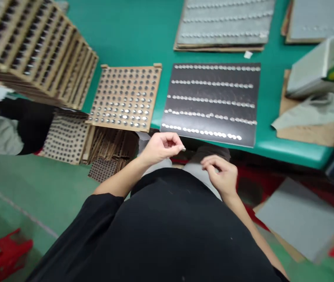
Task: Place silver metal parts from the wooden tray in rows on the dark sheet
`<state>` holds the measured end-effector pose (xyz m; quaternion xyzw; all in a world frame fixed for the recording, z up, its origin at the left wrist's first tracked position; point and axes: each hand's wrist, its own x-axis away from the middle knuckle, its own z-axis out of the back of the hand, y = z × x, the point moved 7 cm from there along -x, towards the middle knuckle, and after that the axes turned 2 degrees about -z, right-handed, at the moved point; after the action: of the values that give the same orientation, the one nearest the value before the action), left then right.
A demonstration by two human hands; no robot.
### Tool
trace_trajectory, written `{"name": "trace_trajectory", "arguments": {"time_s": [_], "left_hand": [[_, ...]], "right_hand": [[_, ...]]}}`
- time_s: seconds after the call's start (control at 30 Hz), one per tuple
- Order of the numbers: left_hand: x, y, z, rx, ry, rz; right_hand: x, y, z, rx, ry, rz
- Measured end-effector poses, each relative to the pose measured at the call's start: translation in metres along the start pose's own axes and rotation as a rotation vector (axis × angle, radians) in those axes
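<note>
My left hand (pixel 164 149) is in front of the table edge, thumb and forefinger pinched on a small shiny metal piece (pixel 184 149). To its right and a little lower, my right hand (pixel 222 174) hovers over my lap with fingers curled together; whether anything is in them is hidden. Just beyond both hands lies a black board (pixel 214 92) bearing several rows of small silvery discs. Left of the board, a wooden peg tray (pixel 154 84) carries rows of small round pieces, some dark on top and some shiny. Neither hand touches the board or the tray.
Stacked wooden trays (pixel 49 58) rise at the left. Grey sheets with disc rows (pixel 228 25) lie at the back. At right are a white bin (pixel 308 70) and a cloth (pixel 314 111). Another person's sleeve (pixel 0 133) shows at far left; a red stool (pixel 5 254) stands below.
</note>
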<state>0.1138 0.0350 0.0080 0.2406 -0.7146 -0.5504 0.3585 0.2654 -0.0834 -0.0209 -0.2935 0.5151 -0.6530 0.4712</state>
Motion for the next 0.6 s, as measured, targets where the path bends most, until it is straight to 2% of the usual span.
{"name": "trace_trajectory", "arguments": {"time_s": [0.07,0.13,0.2,0.27,0.37,0.5,0.6], "left_hand": [[-0.005,0.019,0.048,-0.125,0.146,-0.087],[-0.009,0.036,0.106,-0.286,0.379,-0.143],[-0.012,0.049,0.158,-0.476,0.617,-0.129],[-0.016,0.057,0.193,-0.647,0.759,-0.087],[-0.026,0.061,0.217,-0.799,0.796,-0.030],[-0.034,0.060,0.227,-0.882,0.786,-0.006],[-0.034,0.057,0.237,-0.937,0.820,0.021]], "right_hand": [[0.003,0.007,0.002,-0.025,-0.035,-0.001],[0.005,0.011,0.000,-0.067,-0.093,-0.017],[0.006,0.012,-0.001,-0.087,-0.125,-0.028],[0.006,0.011,-0.003,-0.080,-0.118,-0.034],[0.008,0.017,-0.007,-0.108,-0.099,-0.094],[0.013,0.032,-0.013,-0.202,-0.106,-0.209],[0.015,0.031,-0.013,-0.126,-0.103,-0.187]]}}
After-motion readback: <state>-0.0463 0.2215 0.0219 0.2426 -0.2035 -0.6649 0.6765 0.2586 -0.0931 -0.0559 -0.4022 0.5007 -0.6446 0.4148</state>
